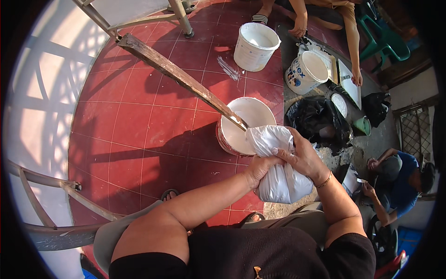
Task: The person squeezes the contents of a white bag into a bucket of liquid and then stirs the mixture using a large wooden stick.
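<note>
Both my hands grip a crumpled white plastic bag (284,188) in front of me. My left hand (261,169) is closed on its left side, and my right hand (303,156) wraps over its right side. The bag's upper end overlaps the right rim of a bucket (225,132) holding white material, which sits on the red tiles. A long, worn wooden stick (172,79) slants from the upper left down into this bucket, its lower end close beside the bag.
Two more white buckets (246,53) (297,76) stand beyond. At top right a co-worker's hands (357,78) are near trays; another person (402,181) crouches at lower right. Black plastic (311,121) lies on the right. Metal frames (69,190) stand at left and top.
</note>
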